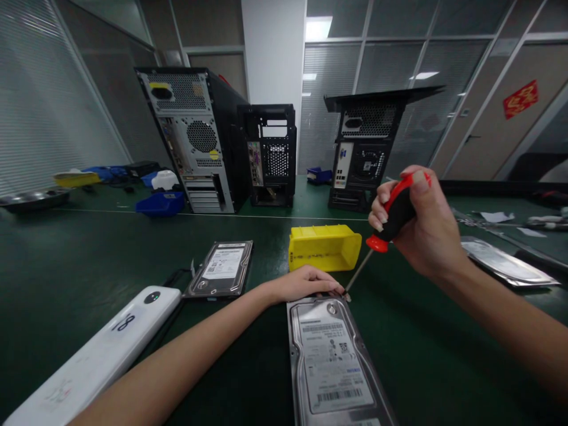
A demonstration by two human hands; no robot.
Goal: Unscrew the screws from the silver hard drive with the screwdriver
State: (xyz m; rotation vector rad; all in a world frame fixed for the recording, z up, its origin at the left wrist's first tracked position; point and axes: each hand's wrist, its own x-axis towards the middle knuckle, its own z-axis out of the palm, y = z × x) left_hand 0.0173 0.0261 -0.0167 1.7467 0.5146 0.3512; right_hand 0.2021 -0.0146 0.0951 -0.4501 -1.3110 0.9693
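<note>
My right hand is wrapped round the red and black handle of a screwdriver. Its shaft slants down to the left, with the tip beside my left fingertips. At the far end of a silver hard drive is my left hand, fingers bent and pressed together at the drive's edge near the tip. Whatever sits between those fingers is hidden or too small to name. The drive lies label up on the table in front of me. Just beyond my left hand stands a yellow plastic bin with small dark bits inside.
A second hard drive lies left of my left hand, near a white power bank with a cable. Three computer cases stand at the back. Blue bins and a metal dish are far left; another drive lies right.
</note>
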